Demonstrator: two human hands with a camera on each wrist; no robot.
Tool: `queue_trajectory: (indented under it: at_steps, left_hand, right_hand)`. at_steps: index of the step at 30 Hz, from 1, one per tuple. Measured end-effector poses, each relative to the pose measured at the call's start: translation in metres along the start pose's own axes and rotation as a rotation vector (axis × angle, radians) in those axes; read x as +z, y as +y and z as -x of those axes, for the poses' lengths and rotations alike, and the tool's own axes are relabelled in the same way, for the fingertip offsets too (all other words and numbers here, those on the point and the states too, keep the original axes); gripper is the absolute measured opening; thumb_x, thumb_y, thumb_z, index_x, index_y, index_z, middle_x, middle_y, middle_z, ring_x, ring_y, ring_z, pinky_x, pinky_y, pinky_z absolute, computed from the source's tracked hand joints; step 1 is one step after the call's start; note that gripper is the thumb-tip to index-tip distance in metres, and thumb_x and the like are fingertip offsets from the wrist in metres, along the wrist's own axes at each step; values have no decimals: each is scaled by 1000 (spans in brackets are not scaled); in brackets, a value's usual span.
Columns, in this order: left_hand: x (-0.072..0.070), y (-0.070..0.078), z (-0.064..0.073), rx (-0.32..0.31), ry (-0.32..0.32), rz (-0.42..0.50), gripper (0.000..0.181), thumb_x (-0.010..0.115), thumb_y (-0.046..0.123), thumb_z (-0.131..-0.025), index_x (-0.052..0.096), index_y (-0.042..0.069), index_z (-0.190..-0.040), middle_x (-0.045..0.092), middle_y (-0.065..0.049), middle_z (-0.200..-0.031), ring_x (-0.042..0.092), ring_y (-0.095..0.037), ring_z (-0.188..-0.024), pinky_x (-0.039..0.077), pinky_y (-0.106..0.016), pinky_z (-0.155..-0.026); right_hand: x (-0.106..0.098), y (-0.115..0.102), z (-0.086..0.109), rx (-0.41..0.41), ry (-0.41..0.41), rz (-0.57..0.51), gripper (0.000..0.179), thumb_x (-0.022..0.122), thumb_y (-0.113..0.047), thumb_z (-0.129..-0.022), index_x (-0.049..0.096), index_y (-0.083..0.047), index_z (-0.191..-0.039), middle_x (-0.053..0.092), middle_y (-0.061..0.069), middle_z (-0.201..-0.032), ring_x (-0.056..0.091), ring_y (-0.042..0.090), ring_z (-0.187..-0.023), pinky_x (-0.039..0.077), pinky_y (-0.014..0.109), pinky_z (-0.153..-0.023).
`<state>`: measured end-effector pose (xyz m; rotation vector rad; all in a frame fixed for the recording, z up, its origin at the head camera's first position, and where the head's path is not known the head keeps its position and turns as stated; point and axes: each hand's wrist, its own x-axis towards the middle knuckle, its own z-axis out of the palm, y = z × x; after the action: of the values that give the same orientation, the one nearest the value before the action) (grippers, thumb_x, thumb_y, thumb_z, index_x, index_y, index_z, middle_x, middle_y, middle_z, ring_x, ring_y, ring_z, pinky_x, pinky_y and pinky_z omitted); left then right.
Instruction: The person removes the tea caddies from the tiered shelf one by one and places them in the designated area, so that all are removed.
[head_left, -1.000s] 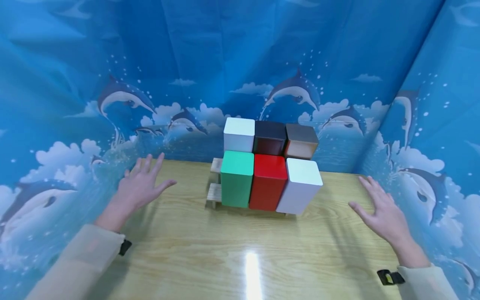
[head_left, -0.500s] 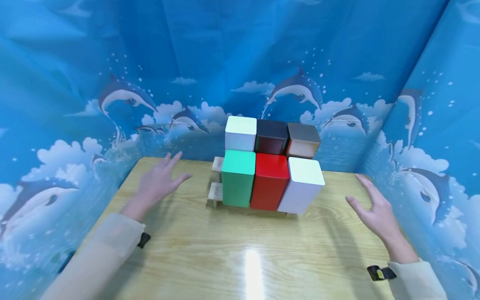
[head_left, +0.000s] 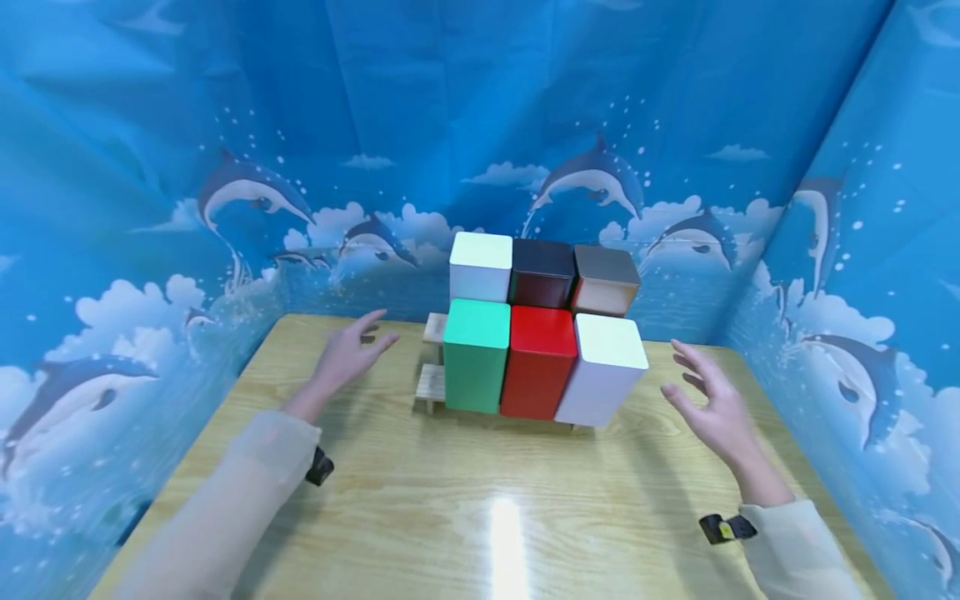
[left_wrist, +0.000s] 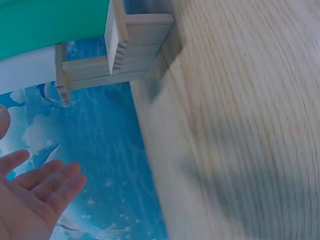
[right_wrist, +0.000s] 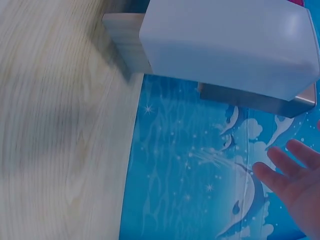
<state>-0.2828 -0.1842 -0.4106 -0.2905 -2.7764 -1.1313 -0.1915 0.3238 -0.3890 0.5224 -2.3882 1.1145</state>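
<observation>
Left hand (head_left: 347, 357), right hand (head_left: 717, 410) flank smooth oblong boxes (head_left: 538, 371) on wooden rack (head_left: 431, 383)

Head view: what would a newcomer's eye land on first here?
Probably the red box, in the middle of the front row, with the bright green box on its left and a white box on its right. Next come the bare left hand and right hand, one on each side of the boxes, touching none. Behind everything spreads a blue dolphin backdrop.
</observation>
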Motion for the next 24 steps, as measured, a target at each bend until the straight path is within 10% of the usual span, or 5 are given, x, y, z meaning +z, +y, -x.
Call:
queue_trajectory:
  at_steps: [8,14,24]
  left_hand:
    - [16,-3,-12,-1,-69,194,64,58,46,-89,38,17,-143,42,-18,-139,55,-35,-111,48,-48,-87]
    - [27,-5,-21,-24,-112,339,60,58,42,-90,40,16,-141,45,-18,-136,49,-35,-117,49,-46,-87]
    - [45,-4,-33,-144,-146,574,58,58,37,-92,40,13,-141,52,-21,-124,54,-42,-108,50,-51,-83]
  right_hand:
    - [9,-23,-9,5,-34,-25,61,63,7,-84,40,-4,-139,40,20,-138,44,19,-121,39,14,-94]
    - [17,-44,-17,11,-40,-59,57,62,8,-83,40,6,-135,41,25,-136,43,1,-117,41,16,-93]
    - [35,-12,-21,80,-71,-74,66,65,-1,-86,35,-10,-144,37,18,-141,44,23,-119,44,25,-91]
